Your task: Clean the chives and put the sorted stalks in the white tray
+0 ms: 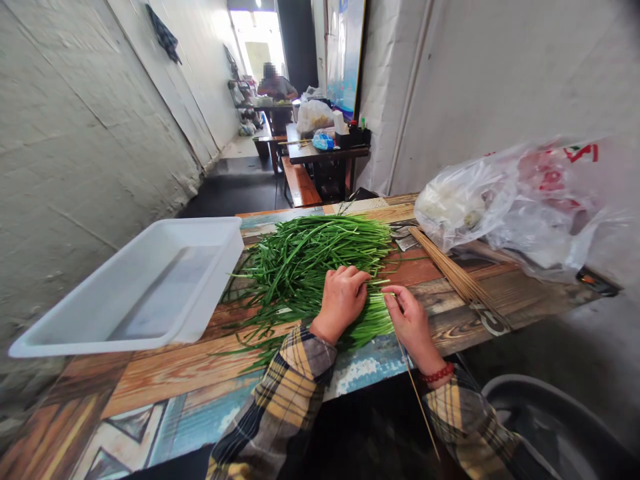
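Observation:
A heap of green chives (320,250) lies across the middle of the table, pale stem ends to the right. My left hand (344,299) rests on the near part of the heap, fingers curled and closed on some chives at their stem end. Just right of it, my right hand (409,325) pinches with thumb and forefinger by the pale stem tips. A thin bamboo skewer (419,393) runs from this hand down past the table's near edge. Its upper end is hidden by the fingers and stems.
A white plastic tub (210,287) stands left. To the right lie a bundle of bamboo skewers (450,270) and clear plastic bags (530,207). A grey bin (545,393) is below the table's right side. Farther back are another table (305,155), a bench (300,181) and a seated person (277,85).

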Action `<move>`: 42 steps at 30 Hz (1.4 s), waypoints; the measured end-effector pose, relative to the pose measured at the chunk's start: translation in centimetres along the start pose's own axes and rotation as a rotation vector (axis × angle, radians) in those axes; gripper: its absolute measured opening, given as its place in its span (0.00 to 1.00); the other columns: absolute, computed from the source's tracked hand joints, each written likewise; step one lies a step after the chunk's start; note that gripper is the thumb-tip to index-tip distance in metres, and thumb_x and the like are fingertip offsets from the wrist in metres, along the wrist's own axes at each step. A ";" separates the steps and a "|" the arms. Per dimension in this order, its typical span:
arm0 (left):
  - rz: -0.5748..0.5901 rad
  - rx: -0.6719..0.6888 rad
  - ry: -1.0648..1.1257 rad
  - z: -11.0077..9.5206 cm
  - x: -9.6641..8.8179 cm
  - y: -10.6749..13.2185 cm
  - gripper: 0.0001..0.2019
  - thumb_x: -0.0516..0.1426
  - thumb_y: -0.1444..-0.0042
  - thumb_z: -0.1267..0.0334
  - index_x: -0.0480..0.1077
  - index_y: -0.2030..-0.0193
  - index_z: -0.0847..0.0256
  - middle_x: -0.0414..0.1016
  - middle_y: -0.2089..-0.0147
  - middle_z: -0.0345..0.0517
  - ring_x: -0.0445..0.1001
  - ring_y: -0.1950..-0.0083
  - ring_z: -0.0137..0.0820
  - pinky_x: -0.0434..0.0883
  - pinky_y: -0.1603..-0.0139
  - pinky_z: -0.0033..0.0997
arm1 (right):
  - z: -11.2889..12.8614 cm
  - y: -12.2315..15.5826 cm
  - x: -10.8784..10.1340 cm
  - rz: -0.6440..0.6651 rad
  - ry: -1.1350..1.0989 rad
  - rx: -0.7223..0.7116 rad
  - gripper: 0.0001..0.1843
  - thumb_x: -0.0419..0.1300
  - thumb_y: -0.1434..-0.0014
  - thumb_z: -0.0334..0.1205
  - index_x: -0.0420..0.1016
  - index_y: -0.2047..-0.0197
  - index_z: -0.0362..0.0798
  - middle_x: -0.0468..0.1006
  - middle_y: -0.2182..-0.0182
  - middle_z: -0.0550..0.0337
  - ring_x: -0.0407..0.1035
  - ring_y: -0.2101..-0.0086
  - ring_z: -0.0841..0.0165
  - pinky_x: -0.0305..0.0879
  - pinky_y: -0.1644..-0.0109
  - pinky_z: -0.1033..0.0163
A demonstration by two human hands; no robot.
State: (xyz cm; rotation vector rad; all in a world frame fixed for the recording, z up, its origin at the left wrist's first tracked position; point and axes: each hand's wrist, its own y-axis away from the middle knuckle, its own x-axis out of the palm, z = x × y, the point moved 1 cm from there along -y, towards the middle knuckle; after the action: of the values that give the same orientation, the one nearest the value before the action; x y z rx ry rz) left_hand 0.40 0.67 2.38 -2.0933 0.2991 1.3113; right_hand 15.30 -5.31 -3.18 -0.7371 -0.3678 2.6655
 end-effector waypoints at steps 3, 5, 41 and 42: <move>0.014 -0.007 0.048 -0.1 0.1 0.2 0.11 0.53 0.41 0.66 0.75 0.56 0.52 0.74 0.62 0.44 0.66 0.58 0.35 0.56 0.61 0.36 | -0.2 0.0 0.1 -0.003 0.005 0.012 0.17 0.50 0.37 0.50 0.72 0.57 0.47 0.76 0.71 0.59 0.68 0.73 0.67 0.61 0.68 0.64; 0.023 -0.012 0.079 -0.1 0.2 0.3 0.10 0.53 0.40 0.63 0.76 0.59 0.52 0.74 0.62 0.43 0.66 0.58 0.34 0.56 0.61 0.36 | -0.2 0.0 0.1 -0.010 0.004 0.011 0.17 0.50 0.37 0.50 0.72 0.58 0.47 0.75 0.73 0.60 0.68 0.74 0.68 0.61 0.69 0.64; -0.026 -0.074 0.488 0.1 0.8 0.0 0.07 0.57 0.45 0.68 0.76 0.70 0.59 0.77 0.67 0.41 0.70 0.64 0.29 0.63 0.56 0.32 | 0.0 0.2 0.1 -0.032 -0.058 0.040 0.16 0.52 0.38 0.50 0.73 0.58 0.47 0.78 0.70 0.58 0.70 0.72 0.67 0.64 0.67 0.63; -0.026 -0.078 0.491 0.2 0.8 0.0 0.07 0.57 0.45 0.68 0.76 0.71 0.59 0.77 0.68 0.41 0.70 0.64 0.29 0.63 0.56 0.32 | 0.0 0.2 0.1 -0.031 -0.064 0.040 0.16 0.52 0.38 0.50 0.73 0.58 0.47 0.78 0.69 0.58 0.70 0.71 0.67 0.64 0.66 0.63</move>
State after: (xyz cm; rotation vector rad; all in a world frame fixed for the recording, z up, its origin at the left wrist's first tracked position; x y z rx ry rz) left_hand 0.66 0.90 1.68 -2.4588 0.4310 0.7868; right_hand 15.20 -5.46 -3.27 -0.6306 -0.3387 2.6633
